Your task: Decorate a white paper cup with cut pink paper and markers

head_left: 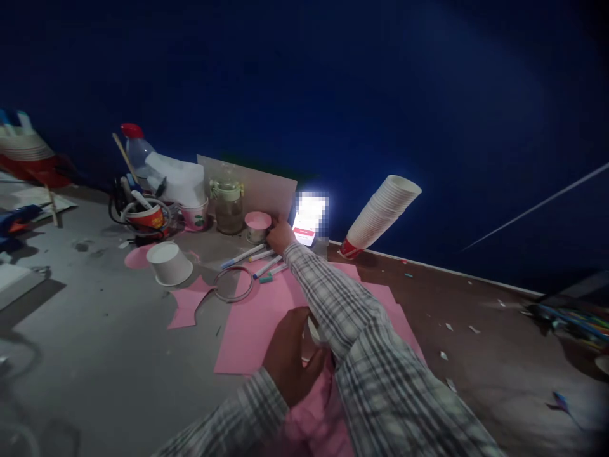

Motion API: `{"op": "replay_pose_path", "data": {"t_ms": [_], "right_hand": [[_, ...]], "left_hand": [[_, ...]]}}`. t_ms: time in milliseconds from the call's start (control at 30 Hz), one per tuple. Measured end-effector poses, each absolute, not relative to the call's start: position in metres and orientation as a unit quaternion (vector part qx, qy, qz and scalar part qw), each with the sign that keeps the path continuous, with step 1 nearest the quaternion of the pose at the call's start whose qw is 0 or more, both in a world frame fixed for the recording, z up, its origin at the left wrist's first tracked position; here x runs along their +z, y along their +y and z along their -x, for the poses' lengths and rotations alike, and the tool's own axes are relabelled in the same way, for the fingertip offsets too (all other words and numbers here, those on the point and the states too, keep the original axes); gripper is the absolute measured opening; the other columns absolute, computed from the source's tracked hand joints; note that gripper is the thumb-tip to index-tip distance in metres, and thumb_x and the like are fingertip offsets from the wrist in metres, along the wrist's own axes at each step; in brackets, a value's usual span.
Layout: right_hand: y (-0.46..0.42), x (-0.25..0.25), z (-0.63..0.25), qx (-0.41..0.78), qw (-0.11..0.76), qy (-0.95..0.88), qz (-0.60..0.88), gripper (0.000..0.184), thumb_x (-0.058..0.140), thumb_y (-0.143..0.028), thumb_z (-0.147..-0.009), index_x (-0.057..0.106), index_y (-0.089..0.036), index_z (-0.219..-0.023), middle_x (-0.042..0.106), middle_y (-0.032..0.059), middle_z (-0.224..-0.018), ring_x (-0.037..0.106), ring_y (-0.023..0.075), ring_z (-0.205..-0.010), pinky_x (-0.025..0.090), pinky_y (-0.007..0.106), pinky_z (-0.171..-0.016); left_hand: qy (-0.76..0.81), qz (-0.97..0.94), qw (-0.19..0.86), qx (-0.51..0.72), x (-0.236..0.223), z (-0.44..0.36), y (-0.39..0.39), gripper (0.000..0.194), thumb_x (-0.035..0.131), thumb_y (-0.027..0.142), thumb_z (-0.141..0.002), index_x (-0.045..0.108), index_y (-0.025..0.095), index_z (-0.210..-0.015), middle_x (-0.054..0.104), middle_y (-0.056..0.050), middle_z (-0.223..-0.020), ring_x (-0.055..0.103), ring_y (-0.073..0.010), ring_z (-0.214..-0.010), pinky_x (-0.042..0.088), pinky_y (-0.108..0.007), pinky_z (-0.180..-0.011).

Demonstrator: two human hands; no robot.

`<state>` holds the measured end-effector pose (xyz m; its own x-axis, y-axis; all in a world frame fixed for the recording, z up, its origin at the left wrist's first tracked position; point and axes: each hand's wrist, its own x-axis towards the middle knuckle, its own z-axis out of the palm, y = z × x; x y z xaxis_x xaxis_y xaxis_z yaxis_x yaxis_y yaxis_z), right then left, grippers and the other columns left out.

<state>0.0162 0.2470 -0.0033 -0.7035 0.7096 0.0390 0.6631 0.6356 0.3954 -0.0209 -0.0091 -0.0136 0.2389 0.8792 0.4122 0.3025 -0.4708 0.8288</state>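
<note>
My left hand [294,355] curls around a pale cup [314,331] over the pink paper sheets [257,317]. My right sleeve hides much of that cup. My right arm crosses over it, and my right hand [281,237] reaches to the back of the table, beside a small pot with a pink top [257,223]. Its fingertips are hard to make out, so I cannot tell whether they grip anything. A lit phone [307,222] leans against the wall just right of that hand. Several markers [243,255] lie in front of it.
Left of the paper are a wire-like ring [233,284], a pink cutout [191,303] and an upturned white tub [170,263]. A glass jar [229,206] and a red tool-filled cup [146,219] stand behind. A tall paper-cup stack [380,212] leans at the right; paper scraps [450,327] lie nearby.
</note>
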Motion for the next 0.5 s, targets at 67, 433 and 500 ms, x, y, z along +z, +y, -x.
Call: {"op": "replay_pose_path", "data": {"t_ms": [67,433,500], "right_hand": [[0.247,-0.003,-0.016,0.19,0.058,0.906,-0.374,0.023,0.054,-0.011,-0.081,0.075,-0.014,-0.072,0.075,0.0164,-0.077,0.059,0.0335,-0.095,0.03,0.053,-0.097],[0.183,0.043,-0.042,0.201,-0.022,0.939,-0.278,0.026,0.044,-0.01,-0.091,0.07,-0.01,-0.086,0.07,0.0152,-0.09,0.054,0.0259,-0.096,0.036,0.046,-0.091],[0.151,0.049,-0.066,0.188,-0.061,0.941,-0.276,0.026,0.044,-0.01,-0.091,0.068,-0.013,-0.082,0.068,0.0133,-0.084,0.054,0.0247,-0.092,0.036,0.046,-0.092]], "left_hand": [[0.412,-0.721,0.305,0.466,-0.015,0.02,-0.009,0.049,0.056,0.017,-0.079,0.043,0.02,-0.126,0.056,-0.012,-0.114,0.055,-0.0276,-0.105,0.048,-0.044,-0.088],[0.43,-0.724,0.264,0.47,-0.027,0.023,-0.007,0.053,0.055,0.021,-0.079,0.039,0.017,-0.129,0.055,-0.015,-0.118,0.055,-0.0303,-0.111,0.048,-0.049,-0.092],[0.439,-0.725,0.273,0.455,-0.025,0.023,-0.006,0.053,0.056,0.021,-0.078,0.04,0.017,-0.128,0.055,-0.015,-0.118,0.056,-0.0305,-0.11,0.049,-0.048,-0.091]]}}
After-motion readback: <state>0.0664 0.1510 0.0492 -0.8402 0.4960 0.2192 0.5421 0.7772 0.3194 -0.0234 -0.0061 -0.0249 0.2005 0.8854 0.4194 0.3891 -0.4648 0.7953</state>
